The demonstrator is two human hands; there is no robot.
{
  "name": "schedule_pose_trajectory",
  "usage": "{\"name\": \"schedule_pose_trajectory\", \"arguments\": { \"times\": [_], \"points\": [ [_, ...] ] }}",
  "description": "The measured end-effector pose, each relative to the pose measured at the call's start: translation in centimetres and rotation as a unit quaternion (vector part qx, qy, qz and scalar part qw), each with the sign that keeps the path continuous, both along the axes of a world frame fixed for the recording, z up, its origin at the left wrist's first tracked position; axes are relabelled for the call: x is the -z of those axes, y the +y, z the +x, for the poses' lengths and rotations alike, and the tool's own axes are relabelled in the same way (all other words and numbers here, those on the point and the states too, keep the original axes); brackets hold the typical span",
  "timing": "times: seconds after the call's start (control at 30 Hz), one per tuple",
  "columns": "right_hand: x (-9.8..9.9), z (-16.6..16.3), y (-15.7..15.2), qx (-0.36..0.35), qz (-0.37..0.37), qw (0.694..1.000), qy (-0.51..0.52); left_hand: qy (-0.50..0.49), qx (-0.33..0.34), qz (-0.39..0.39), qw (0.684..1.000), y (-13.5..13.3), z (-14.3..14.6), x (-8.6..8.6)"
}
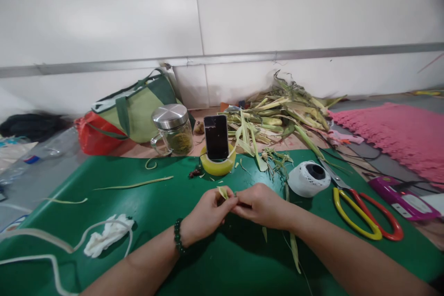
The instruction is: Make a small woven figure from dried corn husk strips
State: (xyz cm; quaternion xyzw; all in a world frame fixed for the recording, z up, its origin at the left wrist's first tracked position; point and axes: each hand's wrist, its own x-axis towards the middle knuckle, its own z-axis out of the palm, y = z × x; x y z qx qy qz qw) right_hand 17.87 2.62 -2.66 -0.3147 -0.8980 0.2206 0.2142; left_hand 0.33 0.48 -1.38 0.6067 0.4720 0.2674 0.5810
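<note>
My left hand [208, 212] and my right hand [260, 204] meet fingertip to fingertip over the green mat [145, 212]. Between them they pinch a small folded strip of green leaf [222, 192]. A dark bead bracelet [178, 237] circles my left wrist. A long narrow leaf strip [294, 249] trails on the mat under my right forearm. Straight ahead a phone [215, 137] stands upright in a yellow tape roll [218, 165].
A heap of leaves and stalks [277, 118] lies at the back. Red and yellow-handled scissors [364, 215] and a white tape roll [308, 178] lie right. A lidded glass jar [172, 130], a green bag [137, 108], crumpled tissue [107, 236] and a pink mat [395, 132] surround the work area.
</note>
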Motion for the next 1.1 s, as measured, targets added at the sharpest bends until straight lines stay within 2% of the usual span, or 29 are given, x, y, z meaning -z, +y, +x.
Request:
{"name": "schedule_pose_trajectory", "arguments": {
  "times": [0.1,0.27,0.5,0.63,0.73,0.87,1.0,1.1],
  "points": [
    [-0.3,0.1,-0.1,-0.032,0.006,0.999,0.013,0.006,-0.014,0.063,0.998,0.0,0.0,0.0],
    [-1.4,0.5,0.0,-0.070,-0.042,0.996,0.028,0.071,0.029,0.096,0.992,0.3,-0.7,-0.3],
    [-1.7,0.8,-0.2,-0.088,-0.048,0.995,-0.002,0.133,0.081,0.106,0.982,0.3,-1.1,-0.9],
    [-2.2,1.1,-0.1,-0.097,-0.071,0.993,-0.015,0.135,0.092,0.046,0.985,0.2,-1.1,-1.2],
    [-2.3,1.0,0.1,-0.072,-0.101,0.992,-0.012,0.146,0.092,0.015,0.985,0.4,-1.1,-1.2],
    [-1.8,0.4,0.0,0.018,-0.161,0.985,0.059,0.157,0.108,0.076,0.979,0.6,-1.0,-0.6],
    [-0.9,-0.4,-0.3,0.024,-0.146,0.983,0.111,0.151,0.136,0.096,0.974,0.5,-0.8,0.1],
    [-0.6,-0.6,-0.3,0.045,-0.152,0.977,0.139,0.139,0.120,0.107,0.977,0.2,-0.7,0.2]
  ]
}}
